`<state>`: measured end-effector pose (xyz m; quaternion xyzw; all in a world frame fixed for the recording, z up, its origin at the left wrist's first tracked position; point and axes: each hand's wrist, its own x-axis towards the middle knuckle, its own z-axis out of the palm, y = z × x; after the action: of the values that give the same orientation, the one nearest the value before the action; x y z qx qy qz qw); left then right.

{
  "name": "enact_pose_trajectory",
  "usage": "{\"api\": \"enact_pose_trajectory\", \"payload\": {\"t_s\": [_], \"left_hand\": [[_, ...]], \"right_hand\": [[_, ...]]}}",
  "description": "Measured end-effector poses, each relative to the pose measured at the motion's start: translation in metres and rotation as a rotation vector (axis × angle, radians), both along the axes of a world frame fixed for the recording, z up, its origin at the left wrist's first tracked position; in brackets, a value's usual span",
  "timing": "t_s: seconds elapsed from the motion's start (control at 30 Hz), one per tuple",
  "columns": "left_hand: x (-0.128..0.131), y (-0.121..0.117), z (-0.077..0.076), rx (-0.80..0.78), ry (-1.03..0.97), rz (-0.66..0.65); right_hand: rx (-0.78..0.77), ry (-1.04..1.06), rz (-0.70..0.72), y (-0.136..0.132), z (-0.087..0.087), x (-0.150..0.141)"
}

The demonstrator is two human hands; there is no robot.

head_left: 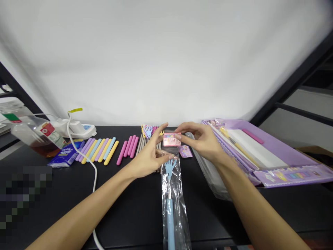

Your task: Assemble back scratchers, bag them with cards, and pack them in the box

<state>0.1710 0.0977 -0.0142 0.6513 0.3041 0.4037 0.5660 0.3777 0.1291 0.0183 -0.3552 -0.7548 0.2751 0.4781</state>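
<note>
A blue back scratcher (170, 194) with a hand-shaped head lies in a clear plastic sleeve (179, 208) on the black table, pointing away from me. My left hand (149, 156) pinches the sleeve's top just beside the scratcher head. My right hand (201, 139) pinches a small pink header card (171, 139) at the sleeve's top end, fingers closed on it. A second small pink card (185, 151) lies on the table just under my right hand.
Pink, purple, yellow and blue handles (104, 150) lie in a row at the left, with more scratchers (148, 132) behind. A white cable (91, 166), power strip (75, 128), bottle (31, 135) and blue packet (65, 153) sit far left. Purple cards (286, 163) and clear sleeves (208, 166) are stacked right.
</note>
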Motion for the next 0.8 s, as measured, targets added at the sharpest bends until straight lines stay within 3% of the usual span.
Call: {"api": "enact_pose_trajectory", "payload": {"t_s": [0.13,0.3,0.4,0.63,0.8], "left_hand": [[0.0002,0.0009,-0.0005,-0.010,-0.066,-0.016],[0.0002,0.0026,-0.0020,-0.031,-0.074,-0.022],[-0.0004,0.0024,-0.0014,-0.043,-0.077,-0.028],[-0.0038,0.0043,0.0016,-0.044,-0.007,-0.015],[-0.0061,0.0073,0.0004,-0.038,-0.008,-0.009]], "right_hand": [[0.070,-0.069,0.028,-0.0034,-0.0012,0.0025],[-0.101,-0.022,0.140,-0.0076,-0.0033,0.0018],[-0.155,-0.020,0.113,-0.0086,-0.0034,0.0005],[0.018,-0.013,0.028,-0.0079,-0.0077,-0.0031],[0.016,-0.003,0.036,-0.0073,-0.0088,-0.0051]]}}
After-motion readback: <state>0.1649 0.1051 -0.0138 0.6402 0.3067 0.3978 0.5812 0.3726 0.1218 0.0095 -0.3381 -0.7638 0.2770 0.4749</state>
